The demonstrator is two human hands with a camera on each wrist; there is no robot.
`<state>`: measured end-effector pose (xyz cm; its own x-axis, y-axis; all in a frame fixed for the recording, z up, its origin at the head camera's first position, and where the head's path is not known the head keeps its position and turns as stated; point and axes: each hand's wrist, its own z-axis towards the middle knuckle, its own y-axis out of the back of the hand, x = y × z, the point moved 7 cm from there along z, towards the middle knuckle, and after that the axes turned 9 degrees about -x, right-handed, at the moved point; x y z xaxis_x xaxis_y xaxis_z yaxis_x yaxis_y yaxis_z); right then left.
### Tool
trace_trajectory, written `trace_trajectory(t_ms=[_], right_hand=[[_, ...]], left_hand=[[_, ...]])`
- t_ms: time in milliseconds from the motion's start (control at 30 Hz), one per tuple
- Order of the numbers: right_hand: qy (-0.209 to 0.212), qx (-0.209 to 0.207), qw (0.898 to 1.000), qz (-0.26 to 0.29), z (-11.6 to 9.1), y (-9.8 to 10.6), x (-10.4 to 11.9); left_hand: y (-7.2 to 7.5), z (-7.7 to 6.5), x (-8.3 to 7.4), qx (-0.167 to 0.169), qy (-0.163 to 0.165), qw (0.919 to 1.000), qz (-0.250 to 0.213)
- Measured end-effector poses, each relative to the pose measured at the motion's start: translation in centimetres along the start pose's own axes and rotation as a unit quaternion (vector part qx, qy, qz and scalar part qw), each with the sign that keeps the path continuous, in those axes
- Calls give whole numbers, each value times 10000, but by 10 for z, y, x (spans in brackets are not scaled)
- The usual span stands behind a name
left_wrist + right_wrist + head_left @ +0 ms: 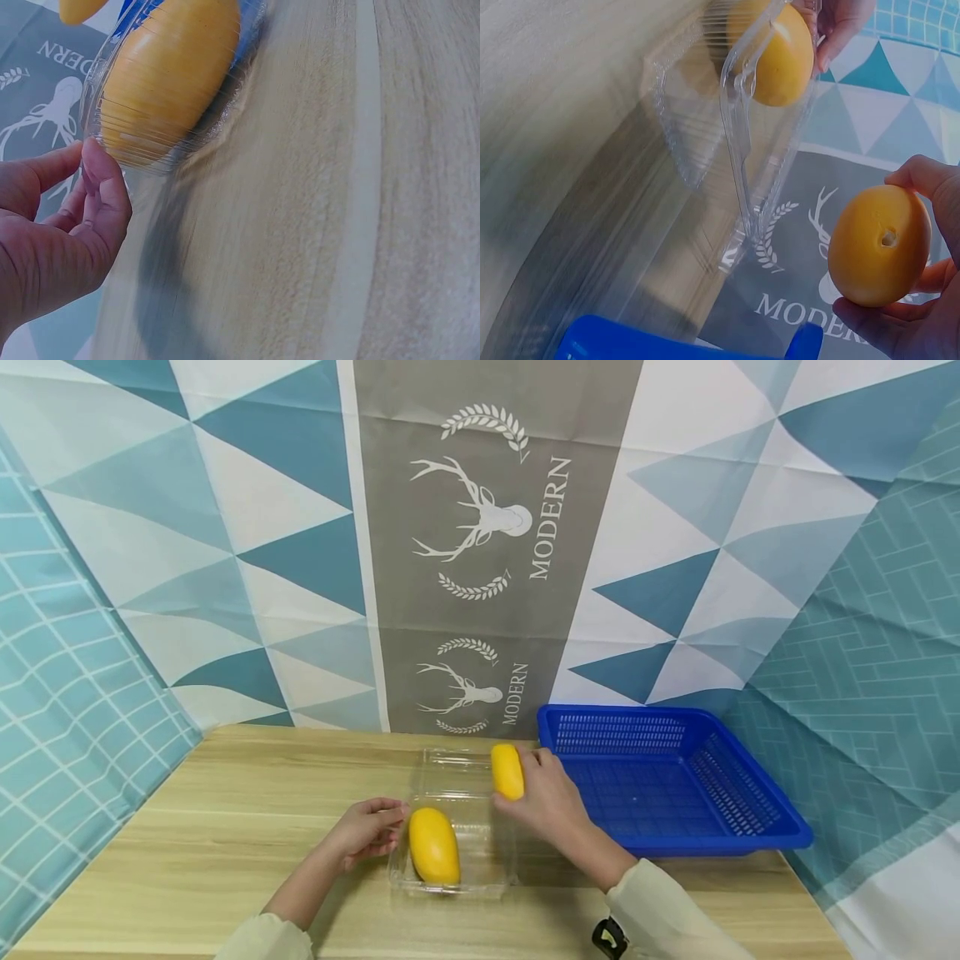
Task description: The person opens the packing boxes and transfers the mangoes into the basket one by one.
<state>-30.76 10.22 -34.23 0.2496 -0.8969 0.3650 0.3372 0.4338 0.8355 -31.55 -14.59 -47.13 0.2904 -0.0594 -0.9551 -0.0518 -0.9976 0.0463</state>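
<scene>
A clear plastic clamshell box (pixel 480 852) stands on the table with its lid (pixel 457 772) folded back toward the wall. One yellow mango (pixel 434 846) lies in the box's left half, seen through the ribbed wall in the left wrist view. At the box's left rim, my left hand (pixel 367 831) pinches the edge between thumb and forefinger (pixel 105 176). My right hand (pixel 551 797) grips a second mango (pixel 507 772) above the box's right side. That mango's end with a small pale stem mark faces the right wrist camera.
A blue plastic basket (pixel 675 842) with perforated walls stands to the right of the box, close to my right hand. Wood-grain tabletop (pixel 247 810) extends to the left. Behind rises a patterned cloth wall (pixel 480 610) with deer prints.
</scene>
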Motion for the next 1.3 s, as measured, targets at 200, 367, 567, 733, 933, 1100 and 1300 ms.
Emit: trace_trajectory(t_ms=[200,367,567,733,933,1100,1300], right_hand=[[-85,73,9999,-32,2,2,-6],[-166,71,9998,-15,3,3,-11],[-209,50,9997,-73,2,3,-16],[-238,48,9995,-191,2,5,-20],[-214,-10,9994,-276,3,11,-25],[-261,-33,9993,-248,3,15,-28],[-304,-65,9992,-245,4,17,-32]], left_hand=[[1,0,1,-1,-29,10000,32],[1,0,1,-22,-20,10000,25],[0,0,0,7,-15,10000,42],[-1,-1,-1,67,-51,10000,21],[-1,1,-1,73,-42,10000,-7],[-1,1,-1,47,-31,10000,-10],[-1,1,0,59,-48,10000,-4]])
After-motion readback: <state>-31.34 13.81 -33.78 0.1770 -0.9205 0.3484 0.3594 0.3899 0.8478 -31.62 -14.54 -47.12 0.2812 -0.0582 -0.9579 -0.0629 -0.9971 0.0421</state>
